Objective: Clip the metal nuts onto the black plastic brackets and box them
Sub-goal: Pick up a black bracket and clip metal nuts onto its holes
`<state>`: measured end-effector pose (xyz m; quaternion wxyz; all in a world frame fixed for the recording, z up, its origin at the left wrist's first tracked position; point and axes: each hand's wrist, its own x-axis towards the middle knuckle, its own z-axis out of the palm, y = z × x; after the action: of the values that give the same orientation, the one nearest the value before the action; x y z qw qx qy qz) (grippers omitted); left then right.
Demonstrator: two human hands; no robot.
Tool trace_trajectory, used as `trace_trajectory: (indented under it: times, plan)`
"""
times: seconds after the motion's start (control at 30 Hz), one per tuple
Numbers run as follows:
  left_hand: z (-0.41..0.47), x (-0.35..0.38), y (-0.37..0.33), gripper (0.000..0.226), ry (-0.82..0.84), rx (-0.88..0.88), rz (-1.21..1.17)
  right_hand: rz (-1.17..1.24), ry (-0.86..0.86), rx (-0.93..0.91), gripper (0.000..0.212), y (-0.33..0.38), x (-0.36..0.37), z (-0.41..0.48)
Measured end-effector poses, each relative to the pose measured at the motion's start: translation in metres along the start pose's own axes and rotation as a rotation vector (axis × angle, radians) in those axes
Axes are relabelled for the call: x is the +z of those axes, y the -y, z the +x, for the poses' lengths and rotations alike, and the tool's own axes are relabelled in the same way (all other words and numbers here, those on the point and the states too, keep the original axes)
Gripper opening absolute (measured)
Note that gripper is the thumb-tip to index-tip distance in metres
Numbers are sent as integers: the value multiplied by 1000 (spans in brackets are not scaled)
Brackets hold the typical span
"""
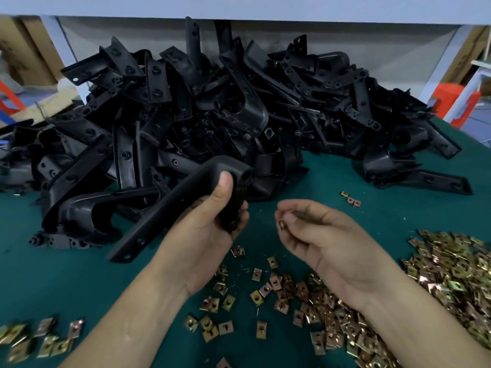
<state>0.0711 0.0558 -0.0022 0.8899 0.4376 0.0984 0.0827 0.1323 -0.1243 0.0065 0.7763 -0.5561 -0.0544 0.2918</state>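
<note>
My left hand (210,221) grips a black plastic bracket (170,205) by its short end, thumb on top; its long flat arm slants down to the left above the table. Just to the right, my right hand (313,229) pinches a small brass-coloured metal nut (281,224) between thumb and fingertips, a short gap from the bracket's end. Several loose metal nuts (289,290) lie scattered on the green table below both hands, thickening into a heap of nuts (451,272) at the right.
A large pile of black brackets (225,110) fills the middle and back of the green table (53,274). More nuts (39,341) lie at the front left. A white shelf frame (239,6) runs overhead. Cardboard boxes (24,57) and an orange stool (457,102) stand beyond the table.
</note>
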Motion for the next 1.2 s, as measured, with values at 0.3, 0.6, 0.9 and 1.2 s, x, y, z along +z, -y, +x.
trace_trajectory:
  times: [0.3,0.6,0.9,1.2]
  plan:
    - [-5,8,7,23,68,-97,-59,489,52,215,29,5,1,3]
    - [-5,6,3,24,74,-139,-49,187,-21,65,27,6,3,-1]
    - [-10,13,1,21,61,-155,-12,-130,51,-23,14,11,7,-10]
    - [-14,17,3,30,120,-183,52,-13,106,-69,19,8,6,-7]
